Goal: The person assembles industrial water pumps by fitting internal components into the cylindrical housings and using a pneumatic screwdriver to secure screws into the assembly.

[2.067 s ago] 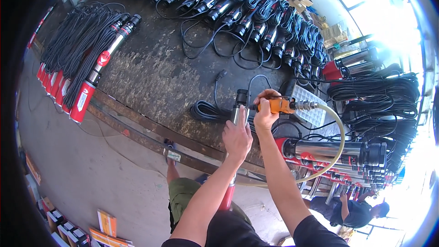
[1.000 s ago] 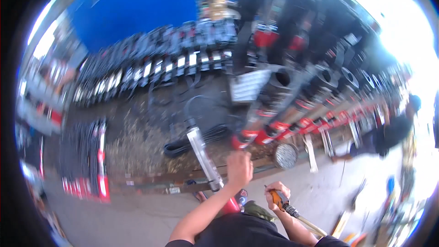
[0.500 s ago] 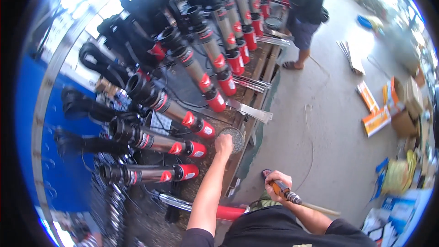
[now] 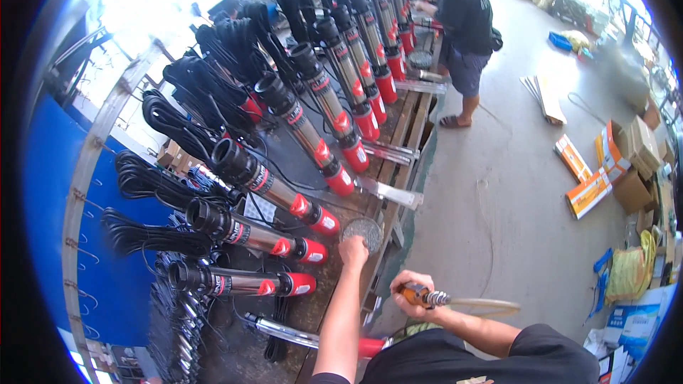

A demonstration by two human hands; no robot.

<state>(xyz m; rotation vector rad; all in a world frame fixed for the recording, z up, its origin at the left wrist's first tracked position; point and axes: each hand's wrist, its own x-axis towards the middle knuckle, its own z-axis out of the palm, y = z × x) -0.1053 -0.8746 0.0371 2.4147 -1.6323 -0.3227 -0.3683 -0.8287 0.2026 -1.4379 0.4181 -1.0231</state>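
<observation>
My left hand (image 4: 353,249) is at the near edge of a round dish of small grey metal pieces (image 4: 363,230) on the bench. Its fingers look closed together, and their tips are hidden against the pieces. In front of my body, my right hand (image 4: 412,293) is wrapped round an orange air screwdriver (image 4: 420,296) with a ribbed metal end and a pale hose trailing right. Left of the dish lies a submersible pump (image 4: 274,284), steel with a red end and black top. Another pump (image 4: 256,232) lies beyond it, in a row of several.
Coiled black cables (image 4: 153,235) lie by the pumps' far ends. Metal strips (image 4: 388,192) jut over the wooden bench edge. A steel tube with a red end (image 4: 292,332) lies near my waist. Another person (image 4: 466,28) stands farther along the bench. Cardboard boxes (image 4: 635,149) sit on the right.
The view has shifted, so the bench sits lower and farther right. My right hand has come left toward the bench with the air screwdriver. My left hand stays at the dish.
</observation>
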